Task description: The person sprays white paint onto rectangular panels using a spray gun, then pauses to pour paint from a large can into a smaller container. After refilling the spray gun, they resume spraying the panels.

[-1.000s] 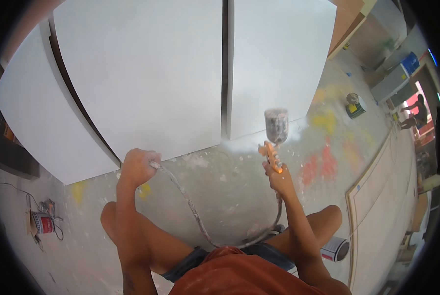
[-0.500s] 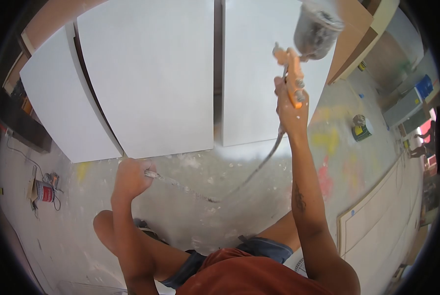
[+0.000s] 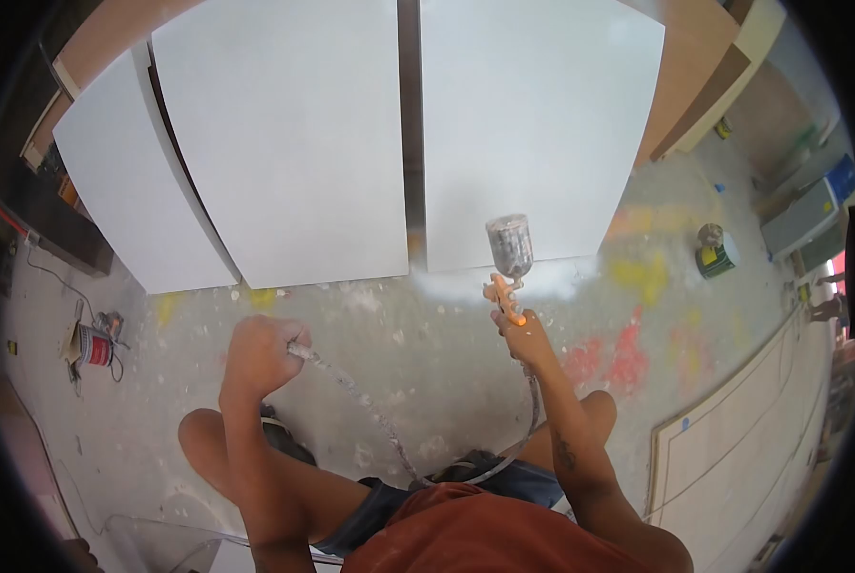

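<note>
My right hand (image 3: 528, 340) is wrapped around the handle of an orange spray gun (image 3: 506, 299). A paint-smeared cup (image 3: 511, 245) sits on top of the gun, in front of the lower edge of the right white panel (image 3: 542, 115). From below the gun a paint-spattered air hose (image 3: 375, 417) loops back past my lap. My left hand (image 3: 263, 357) is closed around the hose, with a short end sticking out by the thumb. Beyond it stand the middle white panel (image 3: 284, 143) and the narrower left white panel (image 3: 131, 181).
A green paint can (image 3: 717, 256) stands on the floor at right. At left is a red and white can (image 3: 94, 346) with cords. A framed board (image 3: 723, 430) lies at lower right. Yellow and red paint stains (image 3: 628, 353) mark the concrete floor.
My right hand has brought the spray gun down and toward me, from high over the right panel to its lower edge. The hose now sags closer to my lap. My left hand keeps its hold.
</note>
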The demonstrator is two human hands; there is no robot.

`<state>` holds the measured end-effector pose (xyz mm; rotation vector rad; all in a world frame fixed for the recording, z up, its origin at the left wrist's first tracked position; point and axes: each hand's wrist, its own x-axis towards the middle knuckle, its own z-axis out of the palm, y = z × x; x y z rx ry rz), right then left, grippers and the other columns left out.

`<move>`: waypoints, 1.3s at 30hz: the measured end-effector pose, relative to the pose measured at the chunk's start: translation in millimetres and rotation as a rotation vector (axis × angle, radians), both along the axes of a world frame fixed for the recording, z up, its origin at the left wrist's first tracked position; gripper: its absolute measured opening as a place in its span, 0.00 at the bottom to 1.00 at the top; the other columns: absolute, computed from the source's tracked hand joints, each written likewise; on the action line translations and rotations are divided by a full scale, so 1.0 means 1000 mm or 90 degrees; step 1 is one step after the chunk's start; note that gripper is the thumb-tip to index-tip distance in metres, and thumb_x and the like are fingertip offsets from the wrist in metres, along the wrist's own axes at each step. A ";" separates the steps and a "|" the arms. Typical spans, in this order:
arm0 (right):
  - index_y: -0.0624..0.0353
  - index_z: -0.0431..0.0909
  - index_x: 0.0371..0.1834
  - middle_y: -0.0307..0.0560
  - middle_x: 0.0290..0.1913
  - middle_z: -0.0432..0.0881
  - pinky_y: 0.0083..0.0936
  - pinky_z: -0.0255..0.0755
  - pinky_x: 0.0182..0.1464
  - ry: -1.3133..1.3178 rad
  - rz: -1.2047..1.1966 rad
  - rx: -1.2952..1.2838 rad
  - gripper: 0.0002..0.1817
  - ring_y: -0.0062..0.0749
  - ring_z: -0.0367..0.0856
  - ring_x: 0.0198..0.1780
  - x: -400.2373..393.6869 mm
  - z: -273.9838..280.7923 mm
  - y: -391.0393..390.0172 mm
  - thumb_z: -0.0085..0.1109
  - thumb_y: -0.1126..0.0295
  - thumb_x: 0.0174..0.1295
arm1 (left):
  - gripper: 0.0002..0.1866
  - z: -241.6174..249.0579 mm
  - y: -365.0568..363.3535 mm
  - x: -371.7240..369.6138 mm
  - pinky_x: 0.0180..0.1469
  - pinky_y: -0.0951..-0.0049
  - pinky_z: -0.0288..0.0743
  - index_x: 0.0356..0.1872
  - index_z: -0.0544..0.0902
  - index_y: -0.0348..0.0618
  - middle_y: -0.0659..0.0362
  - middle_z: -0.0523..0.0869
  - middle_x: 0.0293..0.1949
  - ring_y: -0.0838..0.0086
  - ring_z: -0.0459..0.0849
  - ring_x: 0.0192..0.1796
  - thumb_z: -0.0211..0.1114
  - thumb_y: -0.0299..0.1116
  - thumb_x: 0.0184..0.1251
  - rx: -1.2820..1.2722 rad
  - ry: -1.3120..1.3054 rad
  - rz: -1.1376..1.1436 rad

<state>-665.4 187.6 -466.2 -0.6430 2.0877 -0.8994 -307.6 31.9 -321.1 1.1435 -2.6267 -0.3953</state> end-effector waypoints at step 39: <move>0.70 0.78 0.30 0.50 0.24 0.78 0.38 0.69 0.35 0.079 -0.043 -0.239 0.22 0.34 0.72 0.27 -0.053 0.042 0.013 0.63 0.56 0.66 | 0.12 0.000 0.014 -0.037 0.30 0.51 0.69 0.20 0.80 0.40 0.44 0.77 0.19 0.44 0.75 0.24 0.65 0.33 0.62 -0.047 -0.043 -0.009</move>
